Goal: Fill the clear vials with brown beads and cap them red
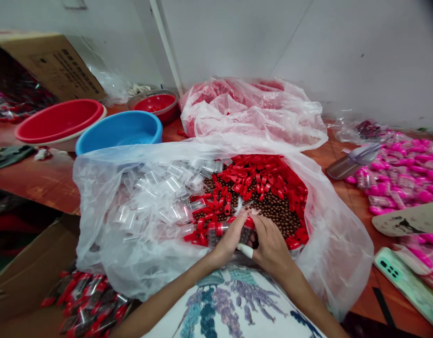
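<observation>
My left hand (231,238) and my right hand (270,240) meet at the near edge of a plastic-lined container. Between them they hold a small clear tube (247,231) with a red cap and dark contents, partly hidden by the fingers. White wrapping covers one fingertip of my right hand. Just left of my left hand lie filled red-capped tubes (212,234). Beyond the hands are brown beads (278,213) and many red caps (266,171). Empty clear tubes (160,192) are heaped on the left.
A blue basin (121,129), a red basin (61,122) and a filled plastic bag (251,112) stand behind. Pink-capped tubes (396,173) and a phone (406,281) lie right. At lower left, a cardboard box (33,272) holds filled tubes (91,305).
</observation>
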A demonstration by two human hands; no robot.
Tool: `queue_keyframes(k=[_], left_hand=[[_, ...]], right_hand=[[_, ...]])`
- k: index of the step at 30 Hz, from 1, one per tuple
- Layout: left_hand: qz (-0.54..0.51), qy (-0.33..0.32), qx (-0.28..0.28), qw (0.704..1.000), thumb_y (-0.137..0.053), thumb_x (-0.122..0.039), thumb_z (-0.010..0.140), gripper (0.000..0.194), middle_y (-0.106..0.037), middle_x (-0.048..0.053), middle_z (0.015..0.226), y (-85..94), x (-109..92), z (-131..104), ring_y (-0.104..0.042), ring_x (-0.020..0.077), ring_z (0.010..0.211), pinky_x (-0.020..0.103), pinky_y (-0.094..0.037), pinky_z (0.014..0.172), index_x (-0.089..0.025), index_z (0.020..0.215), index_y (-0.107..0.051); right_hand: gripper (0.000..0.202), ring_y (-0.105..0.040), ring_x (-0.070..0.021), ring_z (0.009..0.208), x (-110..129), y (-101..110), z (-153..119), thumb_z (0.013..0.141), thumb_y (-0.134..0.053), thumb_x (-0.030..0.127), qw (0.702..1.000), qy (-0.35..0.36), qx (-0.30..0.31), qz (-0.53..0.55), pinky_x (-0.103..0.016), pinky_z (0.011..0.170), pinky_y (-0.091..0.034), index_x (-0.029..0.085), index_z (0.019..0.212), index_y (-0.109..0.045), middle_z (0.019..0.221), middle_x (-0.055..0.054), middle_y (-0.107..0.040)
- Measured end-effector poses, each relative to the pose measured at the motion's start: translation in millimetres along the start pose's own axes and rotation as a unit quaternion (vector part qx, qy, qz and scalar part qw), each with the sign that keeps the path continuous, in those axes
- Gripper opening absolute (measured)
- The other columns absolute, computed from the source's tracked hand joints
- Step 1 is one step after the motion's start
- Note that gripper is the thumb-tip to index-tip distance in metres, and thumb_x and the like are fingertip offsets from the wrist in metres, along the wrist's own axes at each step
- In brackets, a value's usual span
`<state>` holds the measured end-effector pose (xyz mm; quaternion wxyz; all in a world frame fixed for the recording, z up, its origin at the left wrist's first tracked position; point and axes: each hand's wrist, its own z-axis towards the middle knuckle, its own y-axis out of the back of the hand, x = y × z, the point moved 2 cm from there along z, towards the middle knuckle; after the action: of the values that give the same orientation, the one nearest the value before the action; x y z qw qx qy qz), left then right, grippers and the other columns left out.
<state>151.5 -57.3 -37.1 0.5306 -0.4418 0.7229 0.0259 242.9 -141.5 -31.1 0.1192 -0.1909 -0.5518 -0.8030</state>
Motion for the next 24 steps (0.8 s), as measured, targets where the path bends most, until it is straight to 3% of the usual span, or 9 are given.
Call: queue_keyframes(k=[7, 11, 18, 24], left_hand=[[-0.004, -0.002, -0.030, 1.000, -0.045, -0.049, 0.081, 0.053, -0.062, 0.005, 0.082, -1.1, 2, -5, -0.051, 0.0121, 0.057, 0.023, -0.040, 0.051, -0.019, 0.124, -0.049], [-0.003, 0.001, -0.024, 1.000, -0.042, -0.049, 0.083, 0.053, -0.059, 0.004, 0.071, 0.6, 4, -8, -0.050, 0.0120, 0.053, 0.022, -0.039, 0.047, -0.018, 0.126, -0.046], [-0.071, 0.033, -0.050, 0.996, -0.042, -0.053, 0.082, 0.056, -0.056, 0.001, 0.059, 6.9, -1, -9, -0.051, 0.0122, 0.049, 0.022, -0.040, 0.047, -0.018, 0.125, -0.047], [-0.107, 0.061, -0.064, 0.990, -0.045, -0.060, 0.078, 0.056, -0.056, 0.001, 0.058, 7.4, -5, -9, -0.050, 0.0105, 0.047, 0.022, -0.041, 0.047, -0.011, 0.102, -0.061]], right_hand=[[0.058, -0.053, -0.0282, 0.099, -1, -1, 2, 0.074, -0.057, 0.033, 0.997, 0.065, -0.035, -0.028, -0.043, 0.084, -0.043, 0.012, 0.125, -0.041, 0.109, -0.016, -0.057], [0.057, -0.054, -0.0283, 0.098, 2, -2, 1, 0.073, -0.059, 0.036, 0.996, 0.075, -0.032, -0.034, -0.043, 0.084, -0.042, 0.010, 0.121, -0.044, 0.104, -0.016, -0.059], [0.067, -0.048, -0.0293, 0.112, 6, -5, 6, 0.076, -0.059, 0.037, 0.998, 0.061, -0.022, -0.013, -0.043, 0.091, -0.040, 0.011, 0.132, -0.034, 0.120, -0.017, -0.053], [0.073, -0.048, -0.0290, 0.112, 7, -5, 15, 0.073, -0.060, 0.039, 0.999, 0.043, 0.001, 0.022, -0.045, 0.093, -0.040, 0.015, 0.135, -0.030, 0.123, -0.016, -0.051]])
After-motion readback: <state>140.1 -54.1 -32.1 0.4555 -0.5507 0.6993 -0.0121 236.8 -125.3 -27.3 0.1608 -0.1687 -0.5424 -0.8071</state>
